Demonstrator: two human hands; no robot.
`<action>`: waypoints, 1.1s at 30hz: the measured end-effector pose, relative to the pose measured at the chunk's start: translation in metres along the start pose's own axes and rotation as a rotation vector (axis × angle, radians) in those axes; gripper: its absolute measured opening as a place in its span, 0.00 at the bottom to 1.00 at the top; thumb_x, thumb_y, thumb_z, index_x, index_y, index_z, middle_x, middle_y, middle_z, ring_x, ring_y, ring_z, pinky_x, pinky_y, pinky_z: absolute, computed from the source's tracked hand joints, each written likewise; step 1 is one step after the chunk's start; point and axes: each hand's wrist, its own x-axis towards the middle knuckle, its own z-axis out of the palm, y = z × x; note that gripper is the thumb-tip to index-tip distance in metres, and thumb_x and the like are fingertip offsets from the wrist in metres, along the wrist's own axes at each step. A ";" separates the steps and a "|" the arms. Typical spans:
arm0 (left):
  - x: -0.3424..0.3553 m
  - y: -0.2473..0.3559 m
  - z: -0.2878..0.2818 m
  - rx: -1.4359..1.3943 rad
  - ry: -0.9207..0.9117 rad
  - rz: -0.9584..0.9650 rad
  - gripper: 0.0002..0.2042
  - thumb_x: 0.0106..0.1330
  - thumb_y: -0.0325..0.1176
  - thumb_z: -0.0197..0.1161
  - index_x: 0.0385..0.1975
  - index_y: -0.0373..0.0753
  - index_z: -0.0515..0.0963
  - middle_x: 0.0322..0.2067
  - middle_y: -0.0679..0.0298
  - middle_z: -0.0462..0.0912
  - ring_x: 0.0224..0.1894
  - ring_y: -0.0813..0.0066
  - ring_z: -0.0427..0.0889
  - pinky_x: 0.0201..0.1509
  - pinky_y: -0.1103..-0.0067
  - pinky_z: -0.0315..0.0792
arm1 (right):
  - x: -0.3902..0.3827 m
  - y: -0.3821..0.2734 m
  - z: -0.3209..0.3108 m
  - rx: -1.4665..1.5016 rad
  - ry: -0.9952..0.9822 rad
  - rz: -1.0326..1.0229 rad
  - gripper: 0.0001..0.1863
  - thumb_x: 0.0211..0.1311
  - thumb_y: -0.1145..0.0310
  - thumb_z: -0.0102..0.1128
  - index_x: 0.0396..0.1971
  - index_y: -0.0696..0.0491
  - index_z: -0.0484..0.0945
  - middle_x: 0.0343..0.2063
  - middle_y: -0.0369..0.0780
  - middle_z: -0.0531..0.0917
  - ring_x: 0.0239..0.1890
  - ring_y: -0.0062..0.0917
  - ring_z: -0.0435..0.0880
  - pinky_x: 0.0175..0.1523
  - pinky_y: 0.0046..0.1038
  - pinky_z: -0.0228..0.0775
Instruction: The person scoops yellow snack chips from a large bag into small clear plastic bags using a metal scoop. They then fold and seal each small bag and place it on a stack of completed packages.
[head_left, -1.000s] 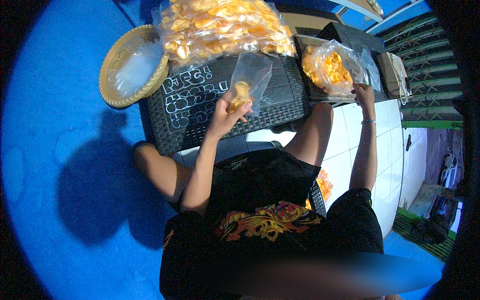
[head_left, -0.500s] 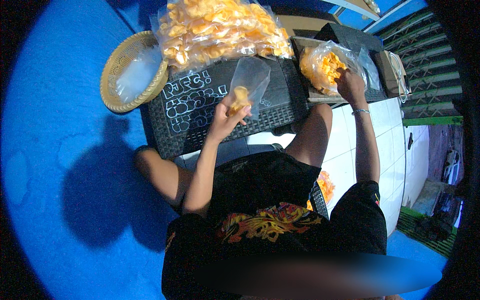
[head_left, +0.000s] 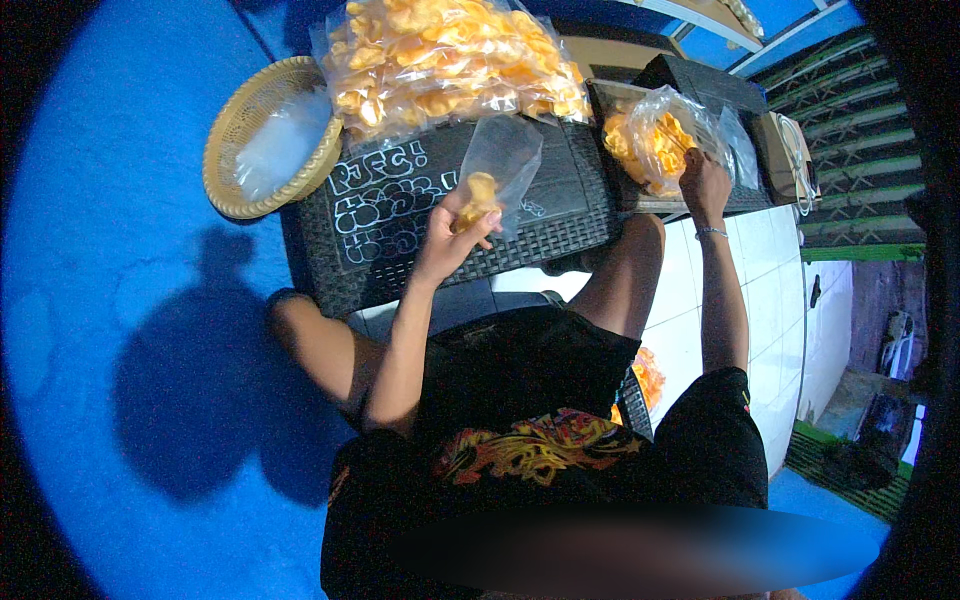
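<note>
Above the black woven table (head_left: pixel 400 262), my left hand (head_left: pixel 448 238) is closed around a small clear plastic bag (head_left: pixel 512 150). A few yellow-orange crackers (head_left: pixel 481 190) lie in the bag's lower part, and its upper part is slack. Out to the right, my right hand (head_left: pixel 706 188) is at a larger open clear bag (head_left: pixel 690 105) full of orange crackers (head_left: pixel 652 150). Its fingers are curled at the crackers on the bag's near right side. The fingertips are partly hidden, so what they hold does not show clearly.
Packed bags of crackers (head_left: pixel 450 65) are piled at the table's far side. A tan woven basket (head_left: pixel 222 175) with clear plastic bags stands at the left, beside the blue wall (head_left: pixel 80 300). More orange crackers (head_left: pixel 650 375) show low beside my leg. A cardboard box with a white cable (head_left: pixel 797 160) is far right.
My right hand has shifted slightly at the larger bag. My left hand keeps its hold on the small bag, and the whole view has tilted a little.
</note>
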 end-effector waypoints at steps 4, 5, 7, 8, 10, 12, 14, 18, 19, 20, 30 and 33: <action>0.001 0.000 0.000 0.010 -0.003 -0.004 0.20 0.63 0.32 0.63 0.54 0.35 0.70 0.39 0.62 0.82 0.34 0.77 0.82 0.28 0.84 0.77 | -0.003 0.011 -0.008 0.054 -0.134 0.277 0.12 0.51 0.65 0.55 0.36 0.46 0.81 0.33 0.44 0.84 0.38 0.42 0.83 0.41 0.42 0.75; 0.001 -0.001 0.001 0.014 -0.005 0.001 0.20 0.63 0.32 0.63 0.54 0.35 0.70 0.39 0.61 0.82 0.34 0.77 0.83 0.28 0.84 0.77 | -0.003 0.015 -0.010 0.066 -0.137 0.304 0.11 0.51 0.65 0.55 0.35 0.46 0.82 0.33 0.45 0.84 0.38 0.42 0.83 0.41 0.42 0.75; 0.001 -0.003 0.001 0.028 -0.007 0.000 0.20 0.63 0.32 0.63 0.54 0.35 0.70 0.39 0.61 0.82 0.35 0.77 0.83 0.28 0.83 0.77 | -0.004 0.021 -0.010 0.086 -0.132 0.346 0.11 0.50 0.63 0.56 0.35 0.46 0.82 0.32 0.45 0.84 0.38 0.43 0.83 0.41 0.42 0.75; 0.001 -0.004 0.001 0.023 -0.009 0.005 0.20 0.63 0.32 0.63 0.54 0.35 0.70 0.39 0.61 0.82 0.35 0.77 0.83 0.28 0.83 0.77 | -0.005 0.024 -0.010 0.095 -0.125 0.361 0.12 0.51 0.62 0.56 0.35 0.46 0.82 0.31 0.46 0.84 0.38 0.43 0.83 0.41 0.42 0.75; 0.001 -0.005 0.001 0.028 -0.005 -0.007 0.20 0.63 0.32 0.63 0.54 0.35 0.70 0.39 0.61 0.82 0.35 0.76 0.83 0.28 0.83 0.77 | -0.007 0.027 -0.010 0.111 -0.114 0.396 0.12 0.51 0.60 0.57 0.35 0.46 0.83 0.31 0.47 0.84 0.38 0.44 0.83 0.42 0.41 0.75; 0.001 -0.006 0.001 0.034 -0.003 -0.007 0.20 0.63 0.32 0.63 0.54 0.35 0.70 0.39 0.61 0.82 0.34 0.76 0.83 0.28 0.83 0.77 | -0.008 0.028 -0.008 0.077 -0.117 0.285 0.14 0.57 0.58 0.58 0.40 0.47 0.81 0.33 0.48 0.84 0.37 0.43 0.83 0.41 0.40 0.75; 0.002 -0.006 0.001 0.036 -0.006 -0.015 0.21 0.63 0.32 0.63 0.55 0.36 0.69 0.39 0.61 0.82 0.34 0.77 0.82 0.27 0.83 0.77 | -0.007 0.026 -0.006 0.032 -0.091 0.163 0.14 0.57 0.60 0.59 0.41 0.49 0.80 0.34 0.48 0.83 0.37 0.43 0.83 0.40 0.40 0.75; 0.001 -0.005 0.003 0.004 -0.021 -0.034 0.23 0.62 0.31 0.63 0.57 0.37 0.67 0.40 0.62 0.81 0.35 0.77 0.82 0.27 0.84 0.78 | -0.001 0.018 0.002 -0.125 0.001 -0.124 0.18 0.54 0.66 0.60 0.46 0.51 0.77 0.36 0.44 0.82 0.38 0.39 0.82 0.39 0.39 0.75; 0.001 -0.005 0.004 -0.011 -0.022 -0.035 0.23 0.62 0.31 0.63 0.57 0.37 0.67 0.40 0.62 0.81 0.35 0.77 0.82 0.27 0.84 0.78 | 0.000 0.017 0.004 -0.103 0.050 -0.168 0.20 0.52 0.70 0.59 0.48 0.52 0.75 0.38 0.43 0.81 0.37 0.39 0.81 0.39 0.39 0.74; 0.001 -0.005 0.005 -0.010 -0.026 -0.038 0.24 0.62 0.31 0.63 0.58 0.37 0.66 0.40 0.62 0.81 0.35 0.77 0.82 0.27 0.84 0.78 | 0.002 0.016 0.006 -0.126 0.101 -0.188 0.20 0.51 0.71 0.59 0.47 0.52 0.76 0.38 0.43 0.80 0.38 0.39 0.81 0.40 0.39 0.74; 0.000 -0.007 0.003 -0.016 -0.029 -0.056 0.25 0.62 0.30 0.63 0.59 0.38 0.65 0.42 0.62 0.80 0.35 0.77 0.81 0.27 0.84 0.78 | -0.003 0.023 0.003 -0.079 0.057 0.046 0.15 0.51 0.68 0.56 0.42 0.48 0.79 0.31 0.42 0.83 0.34 0.39 0.83 0.39 0.41 0.74; 0.000 -0.006 0.003 -0.032 -0.023 -0.034 0.25 0.61 0.29 0.64 0.59 0.38 0.65 0.42 0.62 0.79 0.35 0.78 0.81 0.27 0.84 0.77 | -0.010 0.026 -0.014 -0.033 -0.047 0.224 0.12 0.52 0.67 0.55 0.38 0.47 0.80 0.30 0.44 0.83 0.35 0.40 0.84 0.37 0.41 0.75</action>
